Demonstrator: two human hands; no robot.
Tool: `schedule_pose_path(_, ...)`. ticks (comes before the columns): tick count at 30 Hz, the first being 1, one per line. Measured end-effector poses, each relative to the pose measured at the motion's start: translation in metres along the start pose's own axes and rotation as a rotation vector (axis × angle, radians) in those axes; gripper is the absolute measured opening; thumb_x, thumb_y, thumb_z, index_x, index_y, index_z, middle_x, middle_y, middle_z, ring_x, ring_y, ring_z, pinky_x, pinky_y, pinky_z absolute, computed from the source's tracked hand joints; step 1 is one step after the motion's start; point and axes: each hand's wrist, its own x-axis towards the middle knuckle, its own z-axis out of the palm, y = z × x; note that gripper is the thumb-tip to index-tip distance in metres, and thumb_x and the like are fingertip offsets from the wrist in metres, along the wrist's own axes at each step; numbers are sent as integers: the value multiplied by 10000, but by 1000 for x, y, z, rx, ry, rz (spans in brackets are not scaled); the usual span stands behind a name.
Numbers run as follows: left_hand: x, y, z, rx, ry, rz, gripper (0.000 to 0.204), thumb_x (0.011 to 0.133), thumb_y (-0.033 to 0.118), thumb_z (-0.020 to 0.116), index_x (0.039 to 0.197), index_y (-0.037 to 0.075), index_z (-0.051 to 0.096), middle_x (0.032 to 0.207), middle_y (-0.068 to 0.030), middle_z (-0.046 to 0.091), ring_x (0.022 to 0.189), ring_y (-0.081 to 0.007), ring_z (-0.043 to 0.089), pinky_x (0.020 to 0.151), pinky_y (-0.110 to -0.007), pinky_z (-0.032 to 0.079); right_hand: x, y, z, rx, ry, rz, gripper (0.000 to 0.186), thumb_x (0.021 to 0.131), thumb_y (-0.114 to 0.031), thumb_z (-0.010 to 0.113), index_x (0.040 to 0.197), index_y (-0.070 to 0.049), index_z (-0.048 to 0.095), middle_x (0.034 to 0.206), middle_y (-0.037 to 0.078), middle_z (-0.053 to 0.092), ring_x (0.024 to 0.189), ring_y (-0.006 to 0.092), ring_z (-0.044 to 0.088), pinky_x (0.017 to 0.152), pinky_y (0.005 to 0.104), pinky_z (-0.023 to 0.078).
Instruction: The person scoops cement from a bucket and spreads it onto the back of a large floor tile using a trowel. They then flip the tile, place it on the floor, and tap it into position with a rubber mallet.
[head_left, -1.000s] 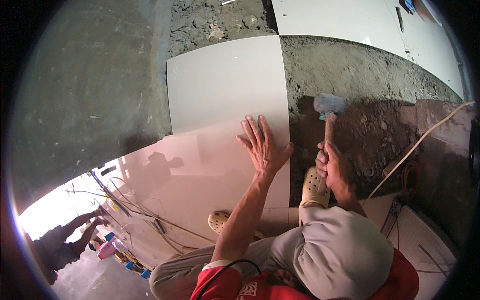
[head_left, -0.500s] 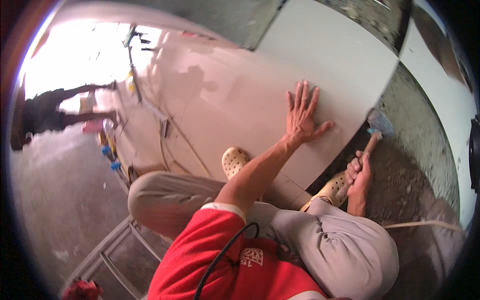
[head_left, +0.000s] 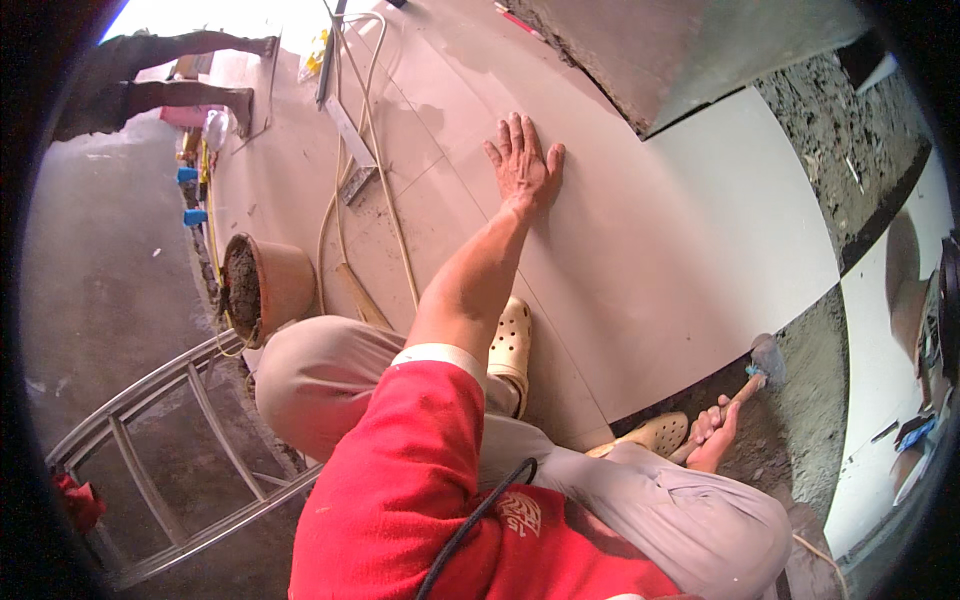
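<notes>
Pale floor tile (head_left: 640, 250), left hand (head_left: 522, 165) flat, fingers spread, right hand (head_left: 712, 435) gripping mallet (head_left: 755, 368).

place: probably a building site | floor tiles (head_left: 640, 250) on bare mortar bed (head_left: 790, 420) | ladder (head_left: 170, 450)

Tile: the large tile (head_left: 680, 250) lies bare right of the left hand (head_left: 522, 165); open room
Cables: cables (head_left: 375, 170) and a bucket (head_left: 262, 285) crowd its left
Mortar: the mallet (head_left: 745, 385) fills the strip
</notes>
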Motion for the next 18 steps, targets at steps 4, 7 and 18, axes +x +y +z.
schedule_pose_path(4,32,-30,-5,145,-54,228,801,1016,539,465,1557,-35,323,1646,-223,258,1549,-384,186,1255,-600,126,-8,-25,-7,-355,136,-138,340,1062,-422,547,1141,-95,595,626,-53,438,403,66,354,312,265,311)
schedule_pose_path(7,71,-60,-26,257,-244,644,778,1015,511,500,1556,-22,328,1642,-219,252,1545,-379,196,1252,-594,183,-20,-89,9,-858,175,-126,335,1068,-405,532,1137,-81,583,618,-40,455,387,71,384,305,272,301)
schedule_pose_path(18,96,-33,-14,22,-161,638,748,990,448,457,1590,28,304,1667,-170,269,1573,-368,150,1265,-611,86,-41,-62,216,-947,-55,164,308,1074,-454,514,1046,-153,572,649,-92,428,447,43,402,348,212,316)
